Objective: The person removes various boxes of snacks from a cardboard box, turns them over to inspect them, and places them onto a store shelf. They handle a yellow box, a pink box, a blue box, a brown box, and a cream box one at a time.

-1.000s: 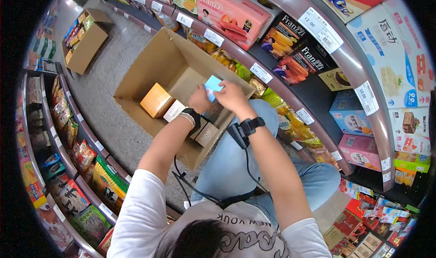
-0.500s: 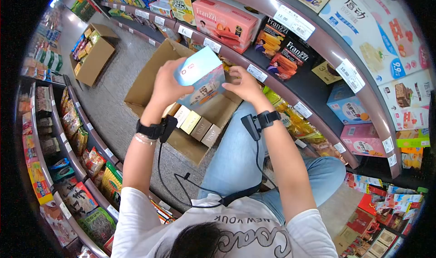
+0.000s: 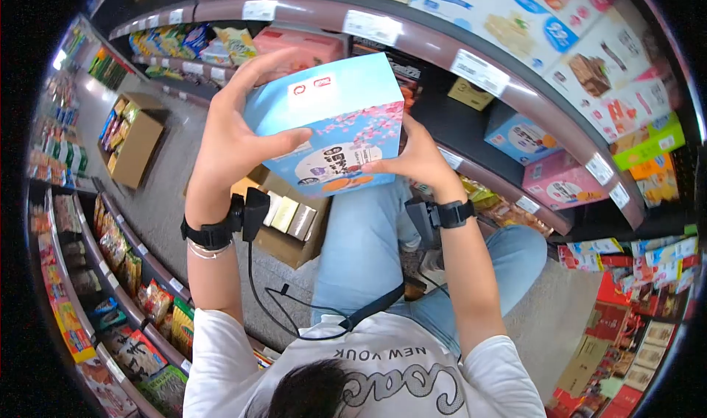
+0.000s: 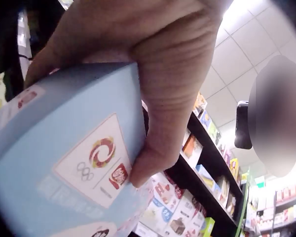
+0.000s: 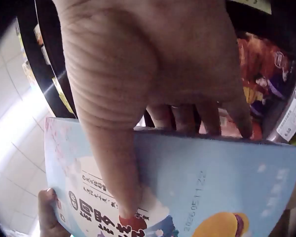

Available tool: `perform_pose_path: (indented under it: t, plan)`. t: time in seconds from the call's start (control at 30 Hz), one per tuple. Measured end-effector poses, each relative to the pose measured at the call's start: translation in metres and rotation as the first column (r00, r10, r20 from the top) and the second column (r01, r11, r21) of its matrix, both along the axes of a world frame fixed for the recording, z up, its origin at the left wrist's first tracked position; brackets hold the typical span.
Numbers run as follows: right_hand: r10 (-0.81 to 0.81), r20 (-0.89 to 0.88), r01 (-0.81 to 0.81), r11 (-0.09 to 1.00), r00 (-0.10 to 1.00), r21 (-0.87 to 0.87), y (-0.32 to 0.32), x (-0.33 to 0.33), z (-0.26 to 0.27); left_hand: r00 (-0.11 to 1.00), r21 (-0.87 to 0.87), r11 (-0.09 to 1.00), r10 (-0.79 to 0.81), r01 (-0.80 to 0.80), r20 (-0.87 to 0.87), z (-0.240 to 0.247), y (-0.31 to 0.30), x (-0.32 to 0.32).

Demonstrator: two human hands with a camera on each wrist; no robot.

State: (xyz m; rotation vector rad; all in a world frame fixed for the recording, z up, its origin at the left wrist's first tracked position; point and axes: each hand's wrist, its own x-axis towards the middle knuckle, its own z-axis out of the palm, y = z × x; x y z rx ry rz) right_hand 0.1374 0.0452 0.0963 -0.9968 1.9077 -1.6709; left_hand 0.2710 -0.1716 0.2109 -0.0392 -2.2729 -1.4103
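Left hand (image 3: 232,134) grips blue box (image 3: 339,134) at nine o'clock, right hand (image 3: 425,158) at four; light, even finger pressure suits best.

The blue snack box (image 3: 335,127) hides part of the cardboard carton (image 3: 286,249); a shelf price label (image 3: 373,26) is too blurred to read.
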Motion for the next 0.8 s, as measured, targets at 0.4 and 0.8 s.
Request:
perform_pose_path:
  t: [0.4,0.8]
  plan:
    - [-0.213,0.2,0.213,0.977,0.956,0.022,0.092,0.018,-0.052,0.96,0.465,0.885,-0.106,-0.028,0.26,-0.121,0.077,-0.029]
    - [-0.264,0.151,0.284,0.949,0.953,-0.135,0.084,0.017,-0.086,0.951,0.495,0.859,-0.033,-0.131,0.308,-0.117,0.082,-0.04]
